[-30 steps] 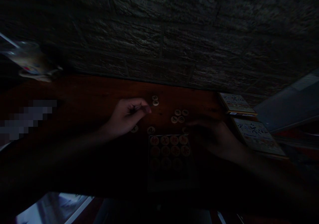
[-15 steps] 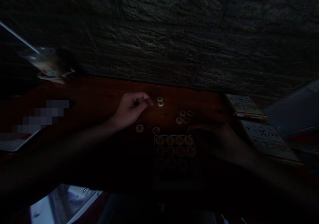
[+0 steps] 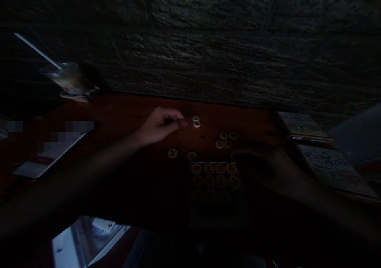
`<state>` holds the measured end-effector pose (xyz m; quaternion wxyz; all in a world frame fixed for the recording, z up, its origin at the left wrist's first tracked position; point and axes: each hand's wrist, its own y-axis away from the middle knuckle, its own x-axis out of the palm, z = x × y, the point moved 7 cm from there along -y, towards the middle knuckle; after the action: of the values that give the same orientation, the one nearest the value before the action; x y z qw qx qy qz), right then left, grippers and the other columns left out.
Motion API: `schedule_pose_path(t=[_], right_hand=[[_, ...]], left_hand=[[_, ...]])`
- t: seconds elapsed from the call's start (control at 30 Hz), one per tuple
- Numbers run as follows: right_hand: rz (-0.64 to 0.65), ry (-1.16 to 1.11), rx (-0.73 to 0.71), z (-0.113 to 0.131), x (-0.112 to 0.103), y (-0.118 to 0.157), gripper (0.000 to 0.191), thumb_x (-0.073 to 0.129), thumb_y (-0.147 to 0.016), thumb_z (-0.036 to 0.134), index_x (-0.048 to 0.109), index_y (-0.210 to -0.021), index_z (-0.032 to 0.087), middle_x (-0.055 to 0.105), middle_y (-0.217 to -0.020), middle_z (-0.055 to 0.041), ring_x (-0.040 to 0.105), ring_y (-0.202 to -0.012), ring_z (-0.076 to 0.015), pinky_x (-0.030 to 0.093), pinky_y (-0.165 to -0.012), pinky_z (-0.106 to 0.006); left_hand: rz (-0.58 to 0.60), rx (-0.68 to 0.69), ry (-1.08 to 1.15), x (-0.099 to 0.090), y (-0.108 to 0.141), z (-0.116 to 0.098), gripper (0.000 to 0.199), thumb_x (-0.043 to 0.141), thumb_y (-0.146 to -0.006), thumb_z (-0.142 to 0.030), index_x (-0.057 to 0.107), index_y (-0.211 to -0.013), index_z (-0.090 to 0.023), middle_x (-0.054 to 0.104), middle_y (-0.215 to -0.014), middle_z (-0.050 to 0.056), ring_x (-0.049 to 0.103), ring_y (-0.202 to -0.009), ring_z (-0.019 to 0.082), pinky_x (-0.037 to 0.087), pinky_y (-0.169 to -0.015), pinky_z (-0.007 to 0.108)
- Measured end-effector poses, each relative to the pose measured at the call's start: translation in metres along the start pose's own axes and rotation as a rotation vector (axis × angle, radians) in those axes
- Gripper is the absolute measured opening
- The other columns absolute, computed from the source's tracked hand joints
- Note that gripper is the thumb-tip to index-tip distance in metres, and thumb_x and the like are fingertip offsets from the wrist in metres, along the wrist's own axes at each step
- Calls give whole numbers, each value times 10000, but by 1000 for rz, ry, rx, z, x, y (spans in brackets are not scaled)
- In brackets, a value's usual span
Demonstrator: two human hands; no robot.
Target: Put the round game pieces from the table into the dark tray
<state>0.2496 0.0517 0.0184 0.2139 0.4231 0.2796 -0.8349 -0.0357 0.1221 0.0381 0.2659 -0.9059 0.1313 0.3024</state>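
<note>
The room is very dim. My left hand (image 3: 169, 123) hovers over the table, thumb and fingertips brought together in a pinch; anything between them is hidden. Just right of its fingertips, two Chinese chess pieces (image 3: 197, 124) lie touching each other. My right hand (image 3: 269, 160) is in deep shadow beside the upper right corner of an open box (image 3: 190, 210), its fingers mostly lost in the dark. Rows of red-marked Chinese chess pieces (image 3: 209, 168) fill the box's upper part. Above it are a cluster of several pieces (image 3: 224, 135), a single piece (image 3: 192, 155) and another piece (image 3: 172, 153).
A plastic cup (image 3: 71, 81) with a straw stands at the back left by the stone wall (image 3: 184, 45). A flat, partly blurred-out phone-like slab (image 3: 56, 157) lies at left. Two printed flat boxes (image 3: 303, 125) rest at right. Something pale (image 3: 92, 236) shows below the table edge.
The whole view has shifted, so everything sits slightly further right. Both hands keep nearly the same poses and places relative to the pieces and box.
</note>
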Motion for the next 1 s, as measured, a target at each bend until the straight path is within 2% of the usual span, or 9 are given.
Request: schedule_pose_path(t=[0.17, 0.3, 0.4, 0.53, 0.7, 0.83, 1.0], right_hand=[[-38, 2, 13, -2, -3, -1, 212, 663, -948, 203, 773, -1116, 272, 832, -1148, -30, 819, -995, -232, 677, -843, -351], [-42, -3, 33, -5, -2, -1, 189, 667, -943, 204, 773, -1081, 278, 829, -1130, -19, 813, -972, -229, 669, -825, -349], [-23, 5, 62, -9, 0, 0, 179, 659, -954, 216, 772, -1081, 273, 829, -1128, -26, 814, -975, -231, 659, -792, -343], [1, -3, 97, -12, 2, 1, 168, 670, -950, 233, 769, -1081, 265, 828, -1132, -31, 811, -988, -234, 649, -803, -345], [-16, -8, 122, -11, 0, 0, 191, 672, -951, 254, 767, -1117, 259, 828, -1144, -36, 813, -995, -239, 655, -817, -349], [-7, -10, 135, -11, -1, 0, 224, 665, -947, 278, 768, -1144, 254, 831, -1144, -45, 817, -993, -251, 668, -809, -358], [-9, -13, 117, -9, -2, -1, 239, 656, -947, 302, 769, -1151, 247, 830, -1156, -57, 815, -1013, -261, 667, -833, -374]], left_hand=[[247, 64, 11, 17, 4, -10, 139, 658, -903, -222, 791, -915, -184, 819, -868, 46, 744, -773, 159, 545, -703, 257], [382, 103, -17, 25, 7, -13, 163, 665, -906, -194, 798, -1000, -185, 819, -930, 55, 750, -824, 162, 546, -729, 261], [463, 90, 19, 31, 10, -12, 162, 687, -922, -200, 796, -1040, -182, 813, -927, 50, 742, -815, 155, 538, -724, 254], [587, 41, 92, 40, 17, -8, 234, 733, -941, -289, 785, -1128, -159, 778, -842, 37, 699, -713, 140, 504, -637, 227], [631, 86, 78, 43, 21, -11, 333, 769, -917, -264, 774, -1238, -177, 767, -949, 45, 685, -802, 139, 481, -653, 207], [658, 89, 73, 44, 21, -10, 377, 756, -908, -238, 762, -1281, -187, 737, -945, 39, 659, -800, 144, 465, -649, 214], [716, 39, 135, 38, 20, -4, 472, 747, -893, -215, 717, -1364, -225, 727, -1069, 46, 687, -977, 185, 504, -810, 253]])
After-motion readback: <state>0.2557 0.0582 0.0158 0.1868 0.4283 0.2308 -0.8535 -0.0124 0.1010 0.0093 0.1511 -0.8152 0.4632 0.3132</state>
